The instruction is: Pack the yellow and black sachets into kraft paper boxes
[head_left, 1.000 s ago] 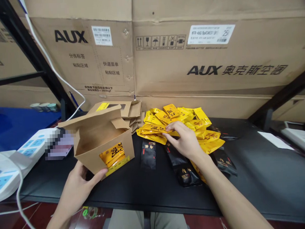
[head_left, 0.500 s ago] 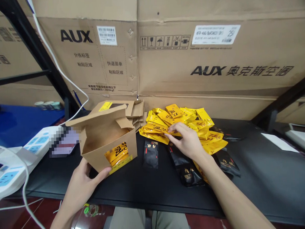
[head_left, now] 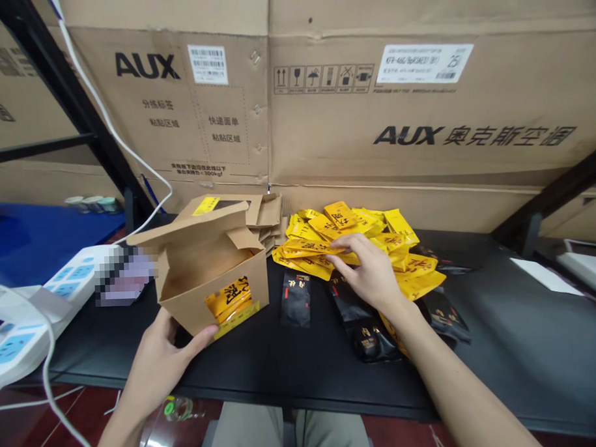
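Observation:
My left hand (head_left: 173, 352) is closed on the lower left corner of a small brown cardboard box (head_left: 188, 305), its thumb on the front edge. The box is tilted with its lid flap up, and a yellow packet (head_left: 228, 297) shows through the front window. Over the pile of yellow packets (head_left: 346, 215), my right hand (head_left: 370, 270) has its thumb and fingers pinched at the right end of a yellow packet (head_left: 306, 248). That packet lies on the pile. Just below are a flat black packet (head_left: 295, 300) and more black packets (head_left: 370, 335), partly under my right wrist.
Behind the box lie several flattened or stacked brown boxes (head_left: 263, 211). A white power strip (head_left: 56, 297) with a cable runs along the left. Large cardboard panels (head_left: 324, 131) stand at the back of the black table (head_left: 254, 375). A white card (head_left: 547, 277) lies at right.
My right thumb and fingers have drawn closer together at the yellow packet, and the hand has shifted slightly right. My left hand and the box stay in place.

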Action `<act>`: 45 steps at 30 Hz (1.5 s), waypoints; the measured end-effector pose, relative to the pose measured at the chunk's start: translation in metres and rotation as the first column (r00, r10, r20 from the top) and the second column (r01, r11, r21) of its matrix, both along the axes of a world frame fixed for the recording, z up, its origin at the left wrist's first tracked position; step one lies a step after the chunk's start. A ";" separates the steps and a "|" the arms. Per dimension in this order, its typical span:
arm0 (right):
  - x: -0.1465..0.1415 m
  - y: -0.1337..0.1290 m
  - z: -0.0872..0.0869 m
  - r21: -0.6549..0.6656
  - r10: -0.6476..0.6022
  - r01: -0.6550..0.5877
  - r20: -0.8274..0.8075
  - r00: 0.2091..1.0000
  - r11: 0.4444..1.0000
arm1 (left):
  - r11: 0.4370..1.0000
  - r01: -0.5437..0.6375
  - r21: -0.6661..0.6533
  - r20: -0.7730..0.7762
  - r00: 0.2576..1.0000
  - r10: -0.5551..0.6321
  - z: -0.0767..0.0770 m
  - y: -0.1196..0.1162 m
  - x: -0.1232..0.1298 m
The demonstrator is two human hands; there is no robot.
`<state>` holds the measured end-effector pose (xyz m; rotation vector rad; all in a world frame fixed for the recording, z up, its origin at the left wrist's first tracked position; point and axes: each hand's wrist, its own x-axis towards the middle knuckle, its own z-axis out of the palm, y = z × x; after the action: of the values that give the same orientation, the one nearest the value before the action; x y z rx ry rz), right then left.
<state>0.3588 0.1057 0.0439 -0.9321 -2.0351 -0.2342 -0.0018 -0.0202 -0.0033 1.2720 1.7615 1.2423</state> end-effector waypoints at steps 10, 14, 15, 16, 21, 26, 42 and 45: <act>0.001 0.002 0.000 0.010 0.001 -0.001 -0.011 1.000 1.000 | 1.000 0.010 0.006 0.004 1.000 -0.010 0.000 0.000 0.001; 0.001 0.003 -0.002 0.002 0.005 -0.005 -0.018 1.000 1.000 | 1.000 0.012 0.009 -0.023 1.000 -0.011 0.002 0.000 0.000; 0.001 0.003 -0.002 -0.007 0.005 -0.005 -0.018 1.000 1.000 | 1.000 0.016 0.012 -0.025 1.000 -0.016 0.001 0.001 -0.001; 0.001 0.003 -0.002 -0.016 0.005 -0.005 -0.017 1.000 1.000 | 1.000 0.022 0.012 -0.024 0.999 -0.022 0.001 0.001 -0.001; -0.001 0.001 -0.001 -0.051 0.008 -0.010 -0.027 1.000 0.999 | 1.000 0.015 0.014 -0.019 1.000 -0.015 0.001 0.001 0.000; -0.002 0.000 0.000 -0.082 0.009 -0.012 -0.042 0.999 0.997 | 0.999 0.025 0.022 -0.016 1.000 -0.025 0.005 0.000 0.003; -0.004 -0.002 0.001 -0.116 0.015 -0.022 -0.062 0.998 0.993 | 0.998 0.048 0.040 -0.012 0.999 -0.047 0.003 0.001 0.001; -0.005 -0.002 0.001 -0.072 -0.001 -0.004 -0.077 0.997 0.997 | 0.998 0.047 0.042 -0.013 0.999 -0.047 0.004 0.000 0.002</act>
<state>0.3539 0.1037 0.0453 -0.9694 -1.9846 -0.1229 0.0001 -0.0201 0.0003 1.3402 1.7120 1.2543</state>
